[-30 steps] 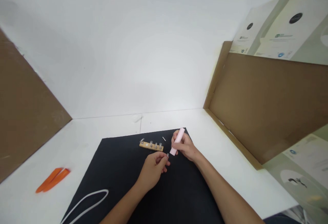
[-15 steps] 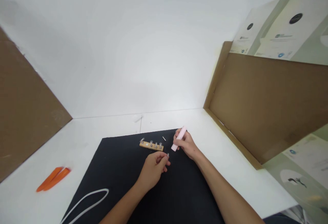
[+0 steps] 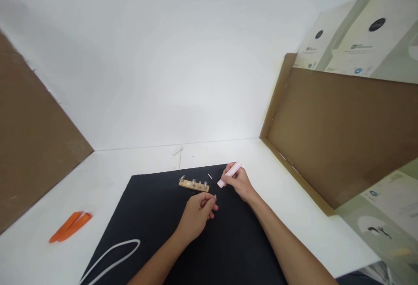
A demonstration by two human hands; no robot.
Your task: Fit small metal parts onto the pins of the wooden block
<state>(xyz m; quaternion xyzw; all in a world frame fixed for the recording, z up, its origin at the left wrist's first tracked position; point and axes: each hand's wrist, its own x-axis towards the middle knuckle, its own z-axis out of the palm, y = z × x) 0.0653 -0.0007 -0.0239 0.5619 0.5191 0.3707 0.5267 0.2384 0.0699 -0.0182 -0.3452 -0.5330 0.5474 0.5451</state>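
My left hand is closed, with thumb and fingers pinching a small shiny piece, too tiny to name. Pale pink and stick-shaped, a flat bar lies slanted in my closed right hand. Its lower end points toward my left fingertips and stays apart from them. Just beyond my left hand, a light wooden strip carries several small shiny or clear knobs and one white spot. A short silvery pin lies between the strip and my right hand.
Both hands are over a black mat on a white table. An orange folded item lies left, and a white cable loops across the mat's front-left. Cardboard panels stand at the left and right.
The pink bar has tilted flatter in my right hand, its upper end swinging right. My left hand keeps its pinch in nearly the same place. The whole view has shifted slightly.
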